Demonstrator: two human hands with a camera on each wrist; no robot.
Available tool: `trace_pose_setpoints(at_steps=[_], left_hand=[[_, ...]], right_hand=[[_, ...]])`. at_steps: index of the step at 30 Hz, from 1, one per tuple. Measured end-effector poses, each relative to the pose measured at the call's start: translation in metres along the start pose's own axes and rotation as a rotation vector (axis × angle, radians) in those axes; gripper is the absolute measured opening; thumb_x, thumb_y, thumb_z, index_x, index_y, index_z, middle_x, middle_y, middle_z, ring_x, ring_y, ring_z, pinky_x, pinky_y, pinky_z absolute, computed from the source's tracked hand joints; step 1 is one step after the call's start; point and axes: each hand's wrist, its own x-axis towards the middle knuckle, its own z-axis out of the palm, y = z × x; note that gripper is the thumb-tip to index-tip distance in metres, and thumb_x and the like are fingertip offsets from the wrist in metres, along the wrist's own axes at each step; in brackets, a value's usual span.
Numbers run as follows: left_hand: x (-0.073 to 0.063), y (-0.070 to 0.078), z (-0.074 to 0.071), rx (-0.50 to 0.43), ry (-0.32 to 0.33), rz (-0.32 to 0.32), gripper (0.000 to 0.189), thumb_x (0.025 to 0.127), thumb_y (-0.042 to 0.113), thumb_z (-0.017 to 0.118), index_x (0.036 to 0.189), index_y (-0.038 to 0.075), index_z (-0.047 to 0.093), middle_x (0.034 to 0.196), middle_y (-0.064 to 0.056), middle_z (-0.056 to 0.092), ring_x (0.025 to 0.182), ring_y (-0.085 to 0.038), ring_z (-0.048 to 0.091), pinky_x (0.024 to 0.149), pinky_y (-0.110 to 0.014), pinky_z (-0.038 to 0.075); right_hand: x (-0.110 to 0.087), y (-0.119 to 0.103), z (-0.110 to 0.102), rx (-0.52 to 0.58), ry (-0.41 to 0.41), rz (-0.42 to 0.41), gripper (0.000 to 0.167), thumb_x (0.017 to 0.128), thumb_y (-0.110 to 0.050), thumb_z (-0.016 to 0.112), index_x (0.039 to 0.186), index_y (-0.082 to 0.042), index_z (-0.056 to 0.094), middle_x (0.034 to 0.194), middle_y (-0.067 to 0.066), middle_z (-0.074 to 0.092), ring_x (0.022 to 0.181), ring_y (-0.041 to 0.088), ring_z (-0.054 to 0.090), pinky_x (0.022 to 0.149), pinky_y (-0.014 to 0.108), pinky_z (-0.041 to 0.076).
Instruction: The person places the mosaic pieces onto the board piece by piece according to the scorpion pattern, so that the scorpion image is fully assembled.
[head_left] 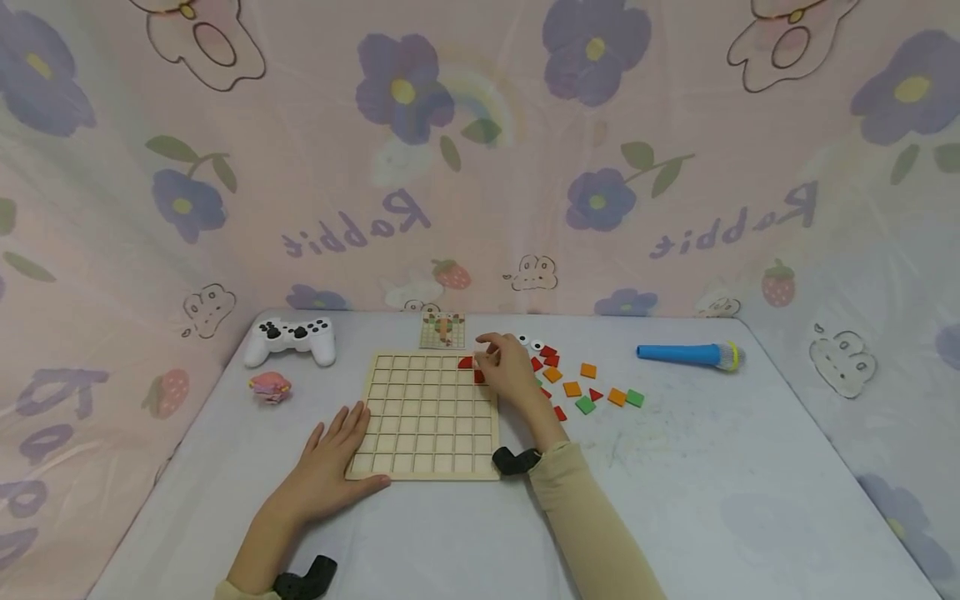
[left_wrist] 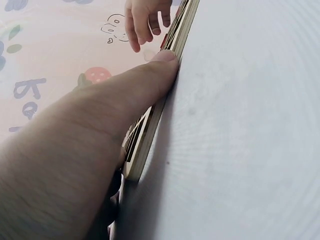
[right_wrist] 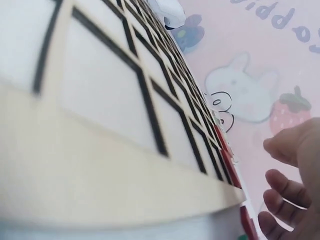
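Observation:
A wooden grid board [head_left: 420, 417] lies on the table, with one red piece [head_left: 466, 362] and another red piece [head_left: 478, 377] in cells at its upper right. My left hand [head_left: 330, 462] rests spread along the board's left side; its thumb [left_wrist: 150, 70] lies on the near edge in the left wrist view. Over the board's upper right corner is my right hand [head_left: 510, 371], its fingers loosely bent. In the right wrist view, thumb and fingers [right_wrist: 285, 210] are apart with nothing between them. Loose red, orange and green tiles [head_left: 572, 389] are scattered right of that hand, which partly hides some.
A small pattern card [head_left: 442, 330] lies behind the board. At the far left are a white game controller [head_left: 291, 340] and a small pink toy [head_left: 270, 387]. Two googly-eye pieces [head_left: 536, 345] lie behind the tiles, and a blue toy microphone [head_left: 682, 355] at the far right.

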Motion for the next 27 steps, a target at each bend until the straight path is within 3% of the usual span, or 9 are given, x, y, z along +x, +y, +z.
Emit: trace_pose_setpoints(at_steps=[7,11,15,27], left_hand=[[0.001,-0.002,0.002,-0.001,-0.008,-0.006,0.114,0.089,0.070,0.072,0.166,-0.001,0.027,0.175,-0.019,0.019,0.163,-0.043,0.012,0.126,-0.069,0.006],[0.001,-0.003,0.002,0.000,-0.002,-0.003,0.114,0.089,0.069,0.072,0.166,-0.002,0.027,0.175,-0.020,0.020,0.163,-0.044,0.012,0.126,-0.070,0.007],[0.000,-0.003,0.002,-0.003,-0.001,0.000,0.114,0.089,0.069,0.072,0.166,-0.002,0.027,0.175,-0.020,0.020,0.162,-0.045,0.012,0.125,-0.071,0.007],[0.002,-0.005,0.003,0.001,-0.015,-0.006,0.115,0.089,0.071,0.071,0.167,-0.001,0.025,0.176,-0.021,0.018,0.163,-0.045,0.011,0.126,-0.070,0.005]], right_hand=[[-0.004,-0.008,-0.019,-0.018,0.021,-0.027,0.033,0.100,-0.015,0.072,0.131,-0.004,0.072,0.103,0.014,0.066,0.089,0.028,0.059,0.076,0.037,0.049],[-0.011,-0.005,-0.038,-0.013,0.088,-0.036,0.030,0.099,-0.014,0.072,0.127,-0.003,0.073,0.101,0.014,0.067,0.091,0.031,0.061,0.077,0.037,0.048],[-0.024,0.006,-0.061,-0.005,0.140,0.009,0.028,0.098,-0.014,0.072,0.123,-0.002,0.075,0.097,0.014,0.066,0.094,0.035,0.060,0.080,0.039,0.047],[-0.069,0.059,-0.127,-0.025,0.053,0.158,0.025,0.102,-0.020,0.072,0.124,-0.009,0.076,0.112,0.012,0.067,0.100,0.026,0.059,0.085,0.033,0.050]])
